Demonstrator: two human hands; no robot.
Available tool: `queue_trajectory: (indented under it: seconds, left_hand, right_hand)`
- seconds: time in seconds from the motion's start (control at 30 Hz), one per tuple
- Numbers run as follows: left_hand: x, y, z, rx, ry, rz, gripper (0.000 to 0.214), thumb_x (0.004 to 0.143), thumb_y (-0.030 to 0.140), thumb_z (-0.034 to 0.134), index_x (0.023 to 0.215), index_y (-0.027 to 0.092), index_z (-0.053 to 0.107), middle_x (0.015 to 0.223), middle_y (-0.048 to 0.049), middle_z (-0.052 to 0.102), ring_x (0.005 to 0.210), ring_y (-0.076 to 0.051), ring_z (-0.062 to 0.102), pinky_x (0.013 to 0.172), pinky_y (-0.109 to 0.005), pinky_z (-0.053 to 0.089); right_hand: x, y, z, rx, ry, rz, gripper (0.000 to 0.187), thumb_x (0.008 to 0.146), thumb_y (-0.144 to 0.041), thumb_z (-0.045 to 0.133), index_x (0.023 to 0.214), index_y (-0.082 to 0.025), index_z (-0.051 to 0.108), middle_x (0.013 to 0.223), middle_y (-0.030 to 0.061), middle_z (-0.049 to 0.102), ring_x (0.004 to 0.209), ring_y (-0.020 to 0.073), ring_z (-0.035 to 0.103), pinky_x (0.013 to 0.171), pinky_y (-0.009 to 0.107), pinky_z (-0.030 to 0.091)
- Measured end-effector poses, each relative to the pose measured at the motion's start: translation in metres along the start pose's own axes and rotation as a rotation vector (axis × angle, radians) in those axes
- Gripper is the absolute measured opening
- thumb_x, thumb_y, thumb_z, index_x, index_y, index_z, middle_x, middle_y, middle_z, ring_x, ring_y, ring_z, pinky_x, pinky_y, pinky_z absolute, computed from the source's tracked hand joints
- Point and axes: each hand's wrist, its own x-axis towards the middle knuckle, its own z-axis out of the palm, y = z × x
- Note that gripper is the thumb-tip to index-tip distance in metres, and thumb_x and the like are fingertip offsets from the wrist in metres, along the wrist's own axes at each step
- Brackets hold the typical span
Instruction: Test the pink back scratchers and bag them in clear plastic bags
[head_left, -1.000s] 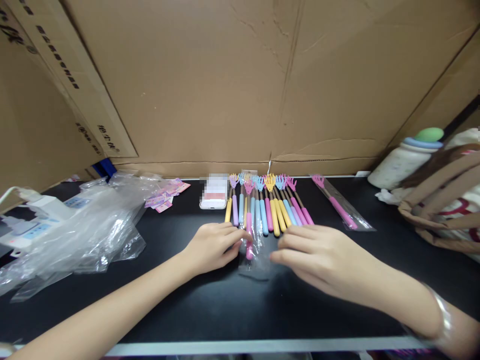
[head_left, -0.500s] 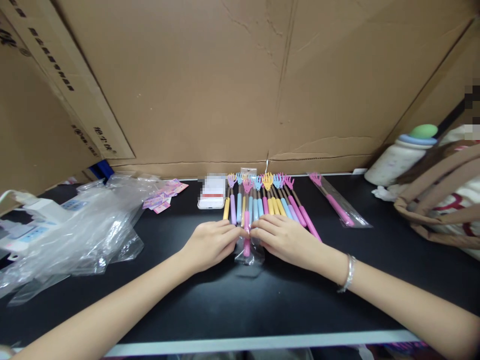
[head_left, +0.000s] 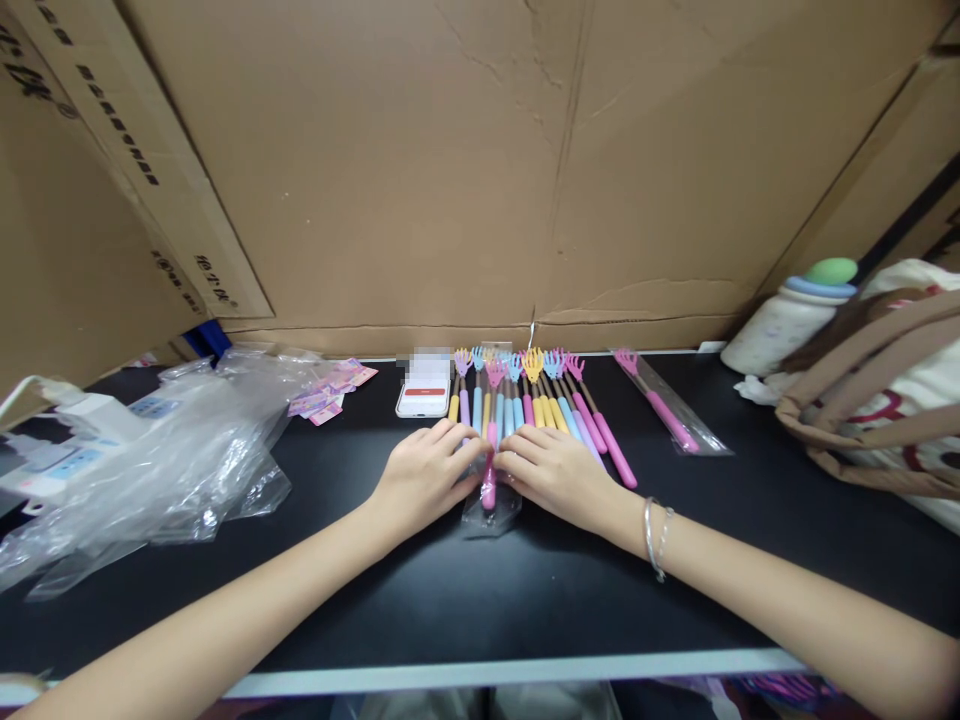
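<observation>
- Your R hand had just come in from the bench's right-edge side, meeting your L hand at the clear bag.
- So the work looked two-handed now.
- Fingers curled, touching the bag's sides; couldn't tell if either hand pinched.
- Bagged pink scratcher lay approx. mid-bench, handle twd front edge, head twd back edge.

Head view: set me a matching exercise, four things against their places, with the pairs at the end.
Things:
1. front pink scratcher
2. phone
3. heap of clear bags
4. bottle

Places:
A. covering part of the power strip
B. between the left hand and right hand
C. beside the cloth bag
D. between the printed cards and the scratcher row

Pairs: 1-B, 2-D, 3-A, 4-C
</observation>
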Motion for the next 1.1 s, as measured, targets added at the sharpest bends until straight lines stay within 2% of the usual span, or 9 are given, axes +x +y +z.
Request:
queue_trajectory:
  seconds: [0.17,0.3,0.37,0.57,0.67,0.73,0.83,0.93,1.1]
  left_hand:
    - [0.004,-0.004,-0.003,-0.011,0.053,0.016,0.016,0.09,0.032,0.051,0.095,0.02,0.06,0.091,0.0,0.066,0.086,-0.015,0.058,0.069,-0.024,0.043]
    - [0.018,-0.007,-0.021,0.014,0.162,0.049,0.018,0.091,0.032,0.049,0.095,0.021,0.062,0.088,0.0005,0.068,0.082,-0.014,0.06,0.066,-0.024,0.042]
    - [0.03,-0.008,-0.034,0.009,0.228,0.021,0.019,0.092,0.031,0.047,0.094,0.021,0.063,0.086,0.0003,0.068,0.08,-0.014,0.06,0.063,-0.023,0.041]
    - [0.071,-0.012,-0.081,-0.066,0.35,-0.144,0.022,0.09,0.038,0.05,0.091,0.021,0.063,0.085,-0.0009,0.068,0.079,-0.015,0.06,0.061,-0.022,0.04]
    - [0.087,-0.011,-0.099,-0.303,0.348,-0.215,0.019,0.088,0.037,0.053,0.094,0.021,0.062,0.078,0.0021,0.066,0.073,-0.012,0.061,0.064,-0.021,0.042]
    - [0.096,-0.011,-0.103,-0.517,0.334,-0.25,0.019,0.087,0.035,0.054,0.097,0.02,0.06,0.072,0.0034,0.064,0.066,-0.01,0.06,0.063,-0.02,0.044]
    - [0.105,-0.016,-0.097,-0.838,0.249,-0.268,0.025,0.087,0.035,0.054,0.105,0.018,0.055,0.065,0.0036,0.06,0.06,-0.01,0.059,0.058,-0.02,0.046]
    - [0.108,-0.025,-0.077,-1.092,0.123,-0.323,0.031,0.086,0.034,0.054,0.111,0.016,0.05,0.066,0.0018,0.06,0.059,-0.011,0.06,0.058,-0.022,0.049]
    - [0.108,-0.039,-0.034,-1.175,0.028,-0.526,0.022,0.086,0.029,0.054,0.105,0.017,0.052,0.068,0.0012,0.06,0.058,-0.009,0.058,0.052,-0.018,0.046]
  right_hand:
    - [0.003,0.002,-0.008,-0.034,0.052,-0.026,0.019,0.093,-0.018,0.043,0.082,-0.017,0.059,0.077,0.0037,0.06,0.073,0.0148,0.049,0.064,0.027,0.037]
    - [0.014,0.009,-0.029,-0.045,0.143,-0.022,0.02,0.093,-0.017,0.042,0.083,-0.018,0.06,0.073,0.0022,0.06,0.071,0.0134,0.05,0.064,0.026,0.038]
    - [0.025,0.016,-0.042,0.009,0.218,0.009,0.018,0.093,-0.018,0.044,0.084,-0.018,0.06,0.074,0.0017,0.062,0.07,0.0126,0.052,0.063,0.025,0.039]
    - [0.062,0.027,-0.081,0.372,0.52,0.282,0.007,0.09,-0.023,0.051,0.086,-0.02,0.057,0.077,-0.0009,0.061,0.072,0.0111,0.057,0.066,0.025,0.045]
    - [0.075,0.026,-0.098,0.671,0.572,0.389,0.004,0.088,-0.024,0.053,0.09,-0.021,0.053,0.082,-0.0018,0.059,0.073,0.0102,0.059,0.062,0.023,0.048]
    - [0.079,0.028,-0.104,0.876,0.562,0.424,0.007,0.088,-0.026,0.054,0.091,-0.021,0.051,0.083,-0.0018,0.058,0.072,0.0098,0.059,0.06,0.023,0.049]
    - [0.081,0.038,-0.101,1.152,0.466,0.486,0.013,0.087,-0.027,0.054,0.096,-0.021,0.048,0.077,-0.0025,0.057,0.063,0.0092,0.058,0.056,0.023,0.05]
    - [0.078,0.051,-0.085,1.304,0.313,0.575,0.022,0.084,-0.025,0.056,0.103,-0.02,0.047,0.073,-0.002,0.058,0.06,0.0103,0.058,0.052,0.023,0.049]
    - [0.07,0.063,-0.049,1.336,0.196,0.727,0.024,0.082,-0.025,0.058,0.104,-0.02,0.05,0.077,0.0005,0.061,0.067,0.0115,0.06,0.051,0.021,0.049]
